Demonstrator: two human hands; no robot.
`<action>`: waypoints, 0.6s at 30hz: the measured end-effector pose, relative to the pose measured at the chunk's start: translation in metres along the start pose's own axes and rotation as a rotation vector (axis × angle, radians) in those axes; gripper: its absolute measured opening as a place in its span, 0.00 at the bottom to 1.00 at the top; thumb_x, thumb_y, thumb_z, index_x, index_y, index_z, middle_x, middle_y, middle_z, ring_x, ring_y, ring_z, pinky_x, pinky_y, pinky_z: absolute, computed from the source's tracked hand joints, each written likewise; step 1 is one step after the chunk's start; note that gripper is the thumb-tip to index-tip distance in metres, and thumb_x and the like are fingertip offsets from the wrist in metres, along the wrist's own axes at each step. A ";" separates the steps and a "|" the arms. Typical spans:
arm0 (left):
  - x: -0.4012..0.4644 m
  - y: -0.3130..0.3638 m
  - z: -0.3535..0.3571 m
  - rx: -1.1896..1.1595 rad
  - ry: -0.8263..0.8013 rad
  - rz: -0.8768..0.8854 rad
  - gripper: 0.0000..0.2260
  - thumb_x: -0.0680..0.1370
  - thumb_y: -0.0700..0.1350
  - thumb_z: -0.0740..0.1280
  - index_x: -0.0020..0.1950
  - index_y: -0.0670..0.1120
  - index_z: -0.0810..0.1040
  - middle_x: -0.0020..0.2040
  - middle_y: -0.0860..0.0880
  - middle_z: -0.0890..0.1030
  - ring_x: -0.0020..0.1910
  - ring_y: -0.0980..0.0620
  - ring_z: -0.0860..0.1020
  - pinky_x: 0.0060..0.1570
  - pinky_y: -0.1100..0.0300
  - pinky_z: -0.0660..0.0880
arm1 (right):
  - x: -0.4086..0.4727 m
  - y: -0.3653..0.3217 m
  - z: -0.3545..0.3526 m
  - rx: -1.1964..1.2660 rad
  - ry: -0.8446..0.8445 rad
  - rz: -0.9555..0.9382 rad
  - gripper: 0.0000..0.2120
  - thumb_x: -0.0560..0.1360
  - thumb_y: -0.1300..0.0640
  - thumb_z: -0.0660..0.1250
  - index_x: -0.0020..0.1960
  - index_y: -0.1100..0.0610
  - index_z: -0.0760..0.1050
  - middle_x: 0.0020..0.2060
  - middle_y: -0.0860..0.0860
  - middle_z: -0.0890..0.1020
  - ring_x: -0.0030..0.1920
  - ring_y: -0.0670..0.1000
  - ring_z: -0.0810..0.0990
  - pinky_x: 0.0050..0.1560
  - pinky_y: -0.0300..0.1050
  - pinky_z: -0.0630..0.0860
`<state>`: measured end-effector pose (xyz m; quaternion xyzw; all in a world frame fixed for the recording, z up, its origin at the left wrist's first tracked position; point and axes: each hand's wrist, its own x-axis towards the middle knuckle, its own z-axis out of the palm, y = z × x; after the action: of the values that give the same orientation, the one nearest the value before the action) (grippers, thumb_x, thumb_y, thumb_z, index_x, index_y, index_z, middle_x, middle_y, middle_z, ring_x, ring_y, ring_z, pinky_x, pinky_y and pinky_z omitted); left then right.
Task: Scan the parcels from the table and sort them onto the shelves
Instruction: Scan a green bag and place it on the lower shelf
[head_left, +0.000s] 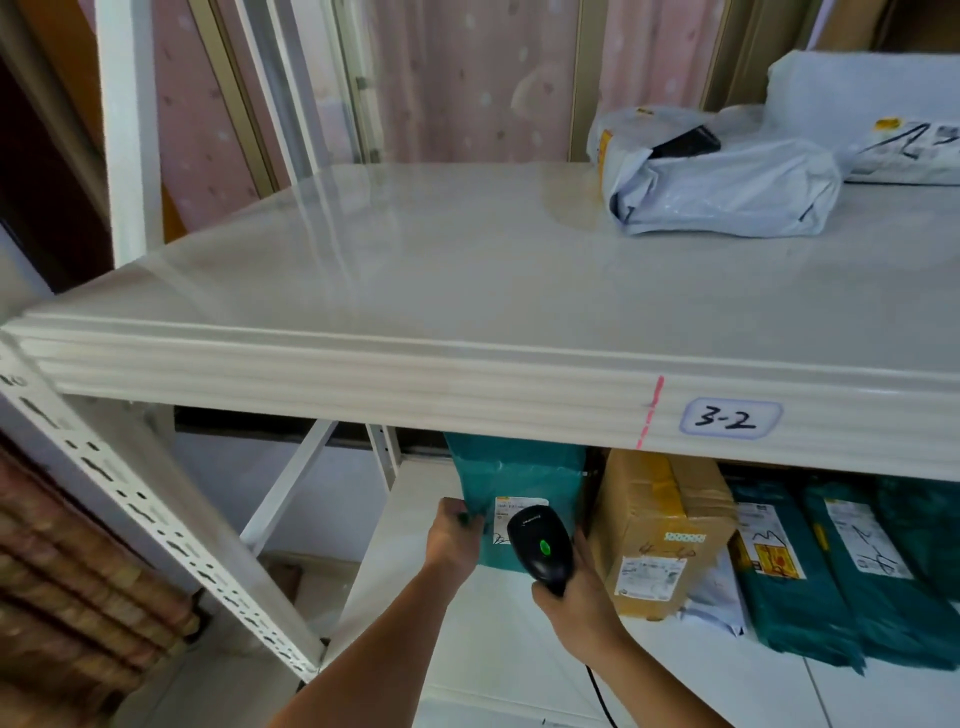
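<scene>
A teal parcel (514, 483) stands upright on the lower shelf (415, 597), in the lower middle of the frame, its top hidden behind the front edge of the upper shelf (467, 291). A white label (511, 506) shows on its front face. The left hand (454, 535) grips the parcel's lower left edge, its fingers (457, 512) curled around it. The right hand (576, 597) is clenched around the handle of a black barcode scanner (543, 545), which is held just in front of the parcel's label with a green light glowing on its head; a black cable (600, 696) trails down from it toward the bottom edge of the frame.

Just right of the teal parcel stands a brown cardboard box (660, 525) with yellow tape and a label on its front. Further right on the same shelf lean several more teal bags (841, 561) with white labels, and a white bag (719, 597) lies low between the box and them.

The front lip of the upper shelf carries a handwritten tag reading "3-2" (730, 420) with a pink mark (652, 410) just left of it. At the upper right of the frame, on that shelf, lies a grey-white plastic parcel (727, 192) with a dark object (685, 141) on top, and another white bag (906, 150) beside it. A perforated white upright (156, 525) crosses the lower left.
</scene>
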<state>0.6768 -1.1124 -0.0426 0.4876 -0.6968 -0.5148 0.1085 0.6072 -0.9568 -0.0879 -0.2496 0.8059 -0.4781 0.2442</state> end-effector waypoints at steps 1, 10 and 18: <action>-0.005 0.003 -0.004 0.009 -0.010 0.009 0.09 0.86 0.46 0.61 0.64 0.44 0.70 0.54 0.48 0.79 0.44 0.54 0.76 0.31 0.66 0.71 | -0.008 -0.006 -0.006 0.005 -0.002 -0.011 0.42 0.72 0.66 0.70 0.80 0.52 0.57 0.75 0.50 0.68 0.67 0.47 0.73 0.68 0.38 0.68; -0.072 0.023 -0.053 0.348 -0.158 0.159 0.17 0.85 0.46 0.63 0.74 0.47 0.67 0.65 0.48 0.77 0.55 0.49 0.76 0.34 0.67 0.75 | -0.112 -0.069 -0.067 -0.064 0.052 -0.012 0.15 0.75 0.61 0.73 0.59 0.53 0.74 0.36 0.42 0.77 0.35 0.38 0.75 0.34 0.25 0.69; -0.159 0.016 -0.102 0.772 -0.323 0.453 0.24 0.82 0.54 0.66 0.77 0.53 0.67 0.72 0.49 0.76 0.65 0.47 0.77 0.65 0.55 0.77 | -0.255 -0.125 -0.098 -0.008 0.291 0.046 0.07 0.75 0.56 0.72 0.50 0.48 0.76 0.30 0.48 0.78 0.30 0.48 0.76 0.33 0.41 0.72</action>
<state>0.8142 -1.0493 0.0715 0.2419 -0.9338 -0.2510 -0.0809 0.7590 -0.7839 0.1045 -0.1600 0.8401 -0.5005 0.1345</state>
